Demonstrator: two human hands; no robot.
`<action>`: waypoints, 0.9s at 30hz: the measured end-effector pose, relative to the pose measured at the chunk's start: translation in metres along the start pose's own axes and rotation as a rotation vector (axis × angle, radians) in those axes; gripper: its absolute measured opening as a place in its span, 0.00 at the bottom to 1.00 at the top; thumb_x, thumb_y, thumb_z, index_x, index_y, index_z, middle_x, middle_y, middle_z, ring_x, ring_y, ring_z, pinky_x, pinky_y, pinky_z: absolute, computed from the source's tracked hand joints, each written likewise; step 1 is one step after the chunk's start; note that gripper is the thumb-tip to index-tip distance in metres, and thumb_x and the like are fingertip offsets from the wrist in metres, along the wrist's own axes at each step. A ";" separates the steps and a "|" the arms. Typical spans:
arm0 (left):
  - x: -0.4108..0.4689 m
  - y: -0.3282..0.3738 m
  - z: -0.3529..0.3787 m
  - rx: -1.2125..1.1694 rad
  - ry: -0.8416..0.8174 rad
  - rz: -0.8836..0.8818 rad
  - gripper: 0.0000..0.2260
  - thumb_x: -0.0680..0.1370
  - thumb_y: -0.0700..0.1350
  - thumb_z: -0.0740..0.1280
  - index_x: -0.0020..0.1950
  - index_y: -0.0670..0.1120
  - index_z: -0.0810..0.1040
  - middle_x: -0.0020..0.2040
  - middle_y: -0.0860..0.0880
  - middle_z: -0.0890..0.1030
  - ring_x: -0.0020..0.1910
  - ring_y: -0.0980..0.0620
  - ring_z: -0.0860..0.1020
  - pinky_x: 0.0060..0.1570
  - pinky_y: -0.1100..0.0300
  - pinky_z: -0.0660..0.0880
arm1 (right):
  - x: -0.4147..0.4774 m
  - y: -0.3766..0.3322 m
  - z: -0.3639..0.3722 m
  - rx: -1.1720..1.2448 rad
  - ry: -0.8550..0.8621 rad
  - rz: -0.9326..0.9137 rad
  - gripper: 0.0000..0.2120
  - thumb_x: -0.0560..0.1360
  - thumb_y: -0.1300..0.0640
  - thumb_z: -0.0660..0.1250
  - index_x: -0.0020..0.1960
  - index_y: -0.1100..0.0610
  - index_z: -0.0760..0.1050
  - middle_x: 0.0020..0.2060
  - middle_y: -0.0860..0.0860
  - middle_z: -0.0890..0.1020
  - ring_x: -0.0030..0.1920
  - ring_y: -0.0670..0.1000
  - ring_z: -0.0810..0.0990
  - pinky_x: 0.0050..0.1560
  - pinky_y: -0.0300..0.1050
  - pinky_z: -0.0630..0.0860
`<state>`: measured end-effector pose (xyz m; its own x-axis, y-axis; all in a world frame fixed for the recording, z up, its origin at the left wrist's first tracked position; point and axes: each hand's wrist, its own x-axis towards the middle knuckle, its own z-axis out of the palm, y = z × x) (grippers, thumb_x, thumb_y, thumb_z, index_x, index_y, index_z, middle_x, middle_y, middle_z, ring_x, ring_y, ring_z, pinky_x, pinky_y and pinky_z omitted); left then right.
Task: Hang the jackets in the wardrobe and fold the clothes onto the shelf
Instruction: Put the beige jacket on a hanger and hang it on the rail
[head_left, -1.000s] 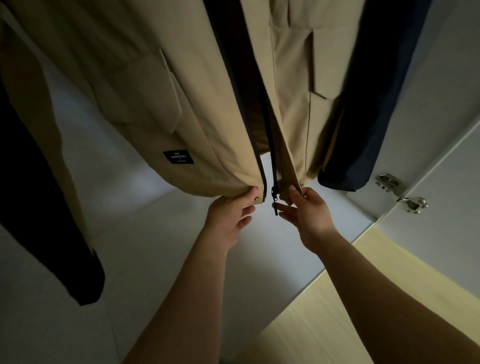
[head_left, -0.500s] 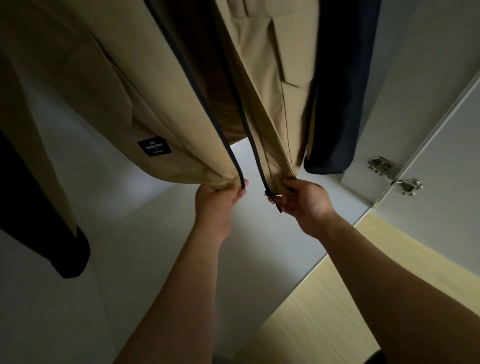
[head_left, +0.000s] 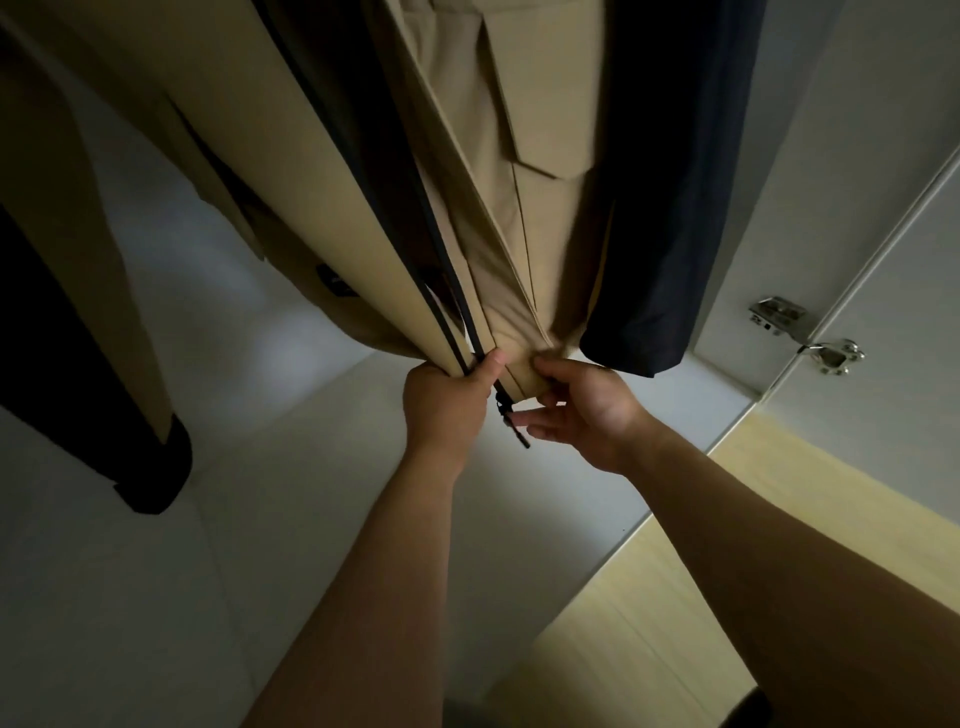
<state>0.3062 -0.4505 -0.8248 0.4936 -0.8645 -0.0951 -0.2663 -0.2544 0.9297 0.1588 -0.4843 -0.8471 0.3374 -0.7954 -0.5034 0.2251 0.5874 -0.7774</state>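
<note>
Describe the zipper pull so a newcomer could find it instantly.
Start at the tan jacket hanging in the wardrobe and follow its dark-edged front opening down to the hem. Between the left hand and right hand dangles the zipper pull, a thin black tab.

The beige jacket (head_left: 322, 171) is cut off by the top edge, so its hanger and collar are out of view. Up and left of the left hand's fingers (head_left: 485, 364), the small black label (head_left: 332, 283) is too dark and small to read. Just below those fingers, the zip slider (head_left: 504, 405) is blurred. The right hand's fingers (head_left: 545, 366) hide part of the hem. The navy garment (head_left: 670, 182), above them, also runs off the top.
</note>
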 end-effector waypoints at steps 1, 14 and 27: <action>0.001 -0.001 -0.001 0.006 0.002 -0.009 0.14 0.75 0.51 0.75 0.43 0.40 0.83 0.40 0.45 0.84 0.41 0.50 0.83 0.46 0.56 0.78 | 0.000 0.002 0.002 -0.056 0.013 -0.003 0.13 0.80 0.50 0.65 0.61 0.56 0.74 0.42 0.54 0.75 0.46 0.63 0.86 0.48 0.53 0.77; -0.002 0.003 -0.002 0.121 -0.002 -0.013 0.19 0.73 0.59 0.74 0.43 0.42 0.82 0.39 0.48 0.85 0.36 0.54 0.83 0.35 0.62 0.76 | -0.008 0.015 0.017 -0.083 0.002 0.101 0.30 0.80 0.31 0.50 0.60 0.54 0.75 0.49 0.54 0.87 0.49 0.55 0.86 0.57 0.55 0.77; -0.003 0.005 -0.003 0.077 0.017 -0.015 0.18 0.73 0.57 0.74 0.43 0.40 0.84 0.37 0.49 0.85 0.31 0.58 0.81 0.45 0.54 0.80 | -0.019 0.013 0.018 -0.164 0.032 0.032 0.07 0.78 0.64 0.69 0.55 0.63 0.80 0.44 0.57 0.81 0.37 0.49 0.74 0.42 0.43 0.77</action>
<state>0.3063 -0.4481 -0.8183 0.5116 -0.8531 -0.1025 -0.3216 -0.3007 0.8979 0.1720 -0.4591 -0.8410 0.3121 -0.7825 -0.5388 0.0615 0.5825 -0.8105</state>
